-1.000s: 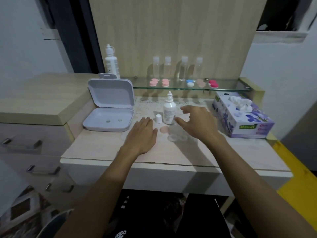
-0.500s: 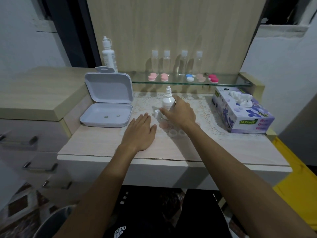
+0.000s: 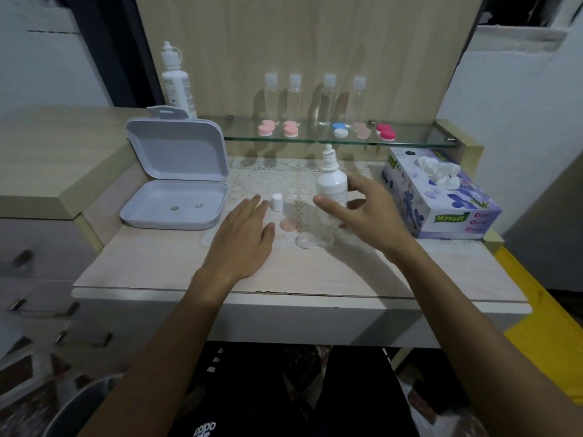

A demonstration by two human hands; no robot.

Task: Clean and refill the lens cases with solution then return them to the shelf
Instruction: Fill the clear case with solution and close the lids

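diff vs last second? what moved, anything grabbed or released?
The right hand had closed on the small white bottle near its cap, then let go; it now hovers open beside it, the bottle standing a little farther right. The left hand stayed flat on the desk. The shelf items are unchanged.

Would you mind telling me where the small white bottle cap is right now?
In the head view the cap stands on the table, just beyond the left hand fingertips, left of the small white bottle.
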